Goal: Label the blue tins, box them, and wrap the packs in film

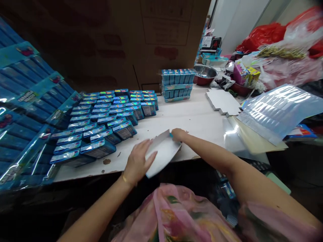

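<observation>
A white sheet of folded card (pixel 163 151), with a blue underside showing at its edges, tilts over the front edge of the table. At its far right corner my right hand (pixel 179 135) is closed on the card, and a bit of blue shows beside the fingers. My left hand (pixel 138 159) touches the card's left side, its thumb spread away from the stretched fingers. Along the card's far left side a narrow flap stands up. Left of it, several small blue boxes (pixel 123 129) stand in rows with shiny edges upward.
Stacked blue display trays (pixel 27 95) rise at the far left. A smaller tray stack (pixel 176 85) stands against a large brown carton (pixel 101 43). To the right lie white die-cut cards (pixel 223 101), clear plastic sheets (pixel 280 109), a metal bowl (pixel 205 73) and red bags (pixel 264 37).
</observation>
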The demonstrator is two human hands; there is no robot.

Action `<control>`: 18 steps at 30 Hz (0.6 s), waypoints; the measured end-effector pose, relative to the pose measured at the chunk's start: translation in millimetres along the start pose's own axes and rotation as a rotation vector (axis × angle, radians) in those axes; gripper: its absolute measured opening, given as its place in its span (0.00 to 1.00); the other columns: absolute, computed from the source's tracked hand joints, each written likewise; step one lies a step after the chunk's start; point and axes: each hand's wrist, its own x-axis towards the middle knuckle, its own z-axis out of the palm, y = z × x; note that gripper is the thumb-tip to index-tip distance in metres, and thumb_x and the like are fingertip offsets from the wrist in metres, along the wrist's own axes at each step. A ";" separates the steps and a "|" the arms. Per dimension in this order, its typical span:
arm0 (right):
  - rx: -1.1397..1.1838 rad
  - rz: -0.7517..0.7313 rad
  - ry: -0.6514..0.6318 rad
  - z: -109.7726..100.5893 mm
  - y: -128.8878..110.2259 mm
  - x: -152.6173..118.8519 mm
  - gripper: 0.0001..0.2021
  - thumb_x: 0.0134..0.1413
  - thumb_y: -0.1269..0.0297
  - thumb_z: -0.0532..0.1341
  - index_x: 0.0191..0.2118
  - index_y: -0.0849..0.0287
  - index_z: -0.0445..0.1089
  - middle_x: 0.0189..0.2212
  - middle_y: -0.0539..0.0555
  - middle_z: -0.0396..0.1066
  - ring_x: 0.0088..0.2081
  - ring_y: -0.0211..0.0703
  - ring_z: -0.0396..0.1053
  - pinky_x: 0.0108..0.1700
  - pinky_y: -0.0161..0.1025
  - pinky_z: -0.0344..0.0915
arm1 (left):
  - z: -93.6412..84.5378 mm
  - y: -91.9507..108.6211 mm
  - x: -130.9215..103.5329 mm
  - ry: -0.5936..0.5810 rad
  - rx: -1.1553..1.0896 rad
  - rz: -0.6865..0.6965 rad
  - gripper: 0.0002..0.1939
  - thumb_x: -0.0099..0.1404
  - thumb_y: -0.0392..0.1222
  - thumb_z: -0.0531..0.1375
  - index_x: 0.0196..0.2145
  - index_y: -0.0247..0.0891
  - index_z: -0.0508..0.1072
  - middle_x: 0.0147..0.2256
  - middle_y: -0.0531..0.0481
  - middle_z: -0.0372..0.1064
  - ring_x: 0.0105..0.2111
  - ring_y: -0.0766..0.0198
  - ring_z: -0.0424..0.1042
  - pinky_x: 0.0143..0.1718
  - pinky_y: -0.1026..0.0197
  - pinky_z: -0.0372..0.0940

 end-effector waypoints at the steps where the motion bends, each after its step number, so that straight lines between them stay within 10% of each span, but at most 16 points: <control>1: 0.018 0.058 -0.012 -2.3 13.5 -3.2 0.03 0.39 0.78 0.60 0.26 0.73 0.69 0.28 0.64 0.72 0.33 0.48 0.71 0.30 0.33 0.62 | 1.2 9.5 -13.2 0.020 0.020 0.092 0.23 0.60 0.48 0.51 0.50 0.37 0.63 0.50 0.42 0.64 0.51 0.57 0.60 0.52 0.54 0.54; 5: 0.050 0.202 -0.078 -1.7 42.2 -17.1 0.08 0.43 0.75 0.58 0.32 0.73 0.69 0.31 0.65 0.71 0.32 0.47 0.71 0.27 0.32 0.62 | 31.8 15.2 -37.3 0.038 0.191 0.226 0.27 0.60 0.46 0.51 0.56 0.34 0.57 0.55 0.39 0.56 0.57 0.50 0.51 0.56 0.46 0.47; 14: 0.172 0.285 -0.146 -10.3 44.1 -24.3 0.10 0.45 0.66 0.59 0.34 0.66 0.71 0.30 0.59 0.72 0.34 0.47 0.70 0.30 0.34 0.64 | 75.6 -48.3 22.3 -0.090 0.254 0.235 0.18 0.59 0.37 0.52 0.49 0.38 0.66 0.51 0.38 0.60 0.51 0.51 0.58 0.48 0.49 0.56; 18: 0.036 0.036 0.221 -13.7 34.9 -57.7 0.19 0.52 0.54 0.55 0.45 0.62 0.65 0.43 0.61 0.67 0.44 0.49 0.65 0.42 0.41 0.62 | 77.1 -48.1 23.7 -0.101 0.287 0.204 0.16 0.60 0.43 0.52 0.46 0.40 0.68 0.41 0.40 0.64 0.42 0.53 0.62 0.41 0.53 0.58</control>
